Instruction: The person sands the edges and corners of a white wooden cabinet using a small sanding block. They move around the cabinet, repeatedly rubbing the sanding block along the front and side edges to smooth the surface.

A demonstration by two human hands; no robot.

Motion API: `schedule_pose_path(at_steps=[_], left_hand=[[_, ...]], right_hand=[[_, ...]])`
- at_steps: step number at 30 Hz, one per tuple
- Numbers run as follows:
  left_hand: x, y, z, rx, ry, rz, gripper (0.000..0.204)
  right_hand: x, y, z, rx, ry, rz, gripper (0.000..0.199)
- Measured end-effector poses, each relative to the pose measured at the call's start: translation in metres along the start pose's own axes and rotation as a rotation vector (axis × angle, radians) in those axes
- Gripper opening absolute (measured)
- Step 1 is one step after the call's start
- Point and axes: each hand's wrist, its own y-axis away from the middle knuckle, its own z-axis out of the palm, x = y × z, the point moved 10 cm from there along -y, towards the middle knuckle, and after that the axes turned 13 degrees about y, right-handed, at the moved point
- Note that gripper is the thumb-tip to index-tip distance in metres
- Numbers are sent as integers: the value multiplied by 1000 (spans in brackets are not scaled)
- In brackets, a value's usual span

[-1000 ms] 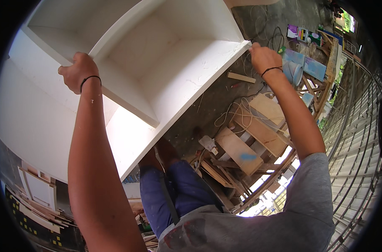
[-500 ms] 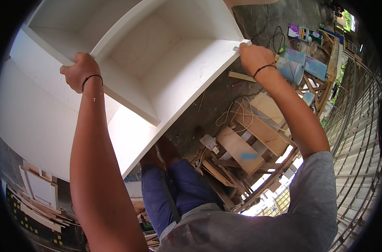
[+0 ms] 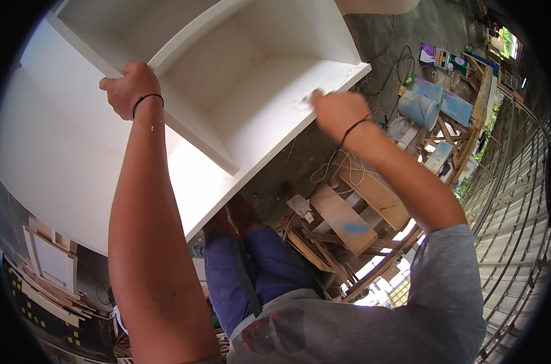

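Note:
A white cabinet (image 3: 260, 106) with open compartments and raised dividers fills the upper left. My left hand (image 3: 133, 90) is closed over the front edge of one divider, at the corner between two compartments. My right hand (image 3: 343, 115) is at the long outer edge of the right-hand side panel, fingers closed and smeared by motion. Something small and greyish shows at its fingertips, too blurred to name. Fine crumbs or shavings (image 3: 333, 77) lie on the panel's inner face close to that hand.
On the floor at right lie wooden boards (image 3: 345, 218), one with a blue smear, and loose cables (image 3: 354, 167). A blue-stained bucket (image 3: 418, 109) and several tins (image 3: 436, 56) stand farther back. Wire mesh (image 3: 512, 224) lines the right side. Stacked panels (image 3: 51, 258) lean at lower left.
My right hand has moved from the panel's far corner toward me along its edge. The cabinet appears slightly farther right and lower in view, my left hand still on its divider.

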Motion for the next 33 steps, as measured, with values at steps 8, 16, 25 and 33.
schedule_pose_path(at_steps=[8,16,25,33], left_hand=[[2,2,2,-45,34,-36,53],[1,-2,0,-5,23,-12,55],[0,1,7,-28,17,-17,57],[-1,-2,4,-39,10,-31,57]], right_hand=[[86,-24,17,-148,213,173,22],[-74,25,10,-185,-52,-210,21],[88,-25,1,-51,140,121,27],[101,-11,24,-81,102,249,32]])
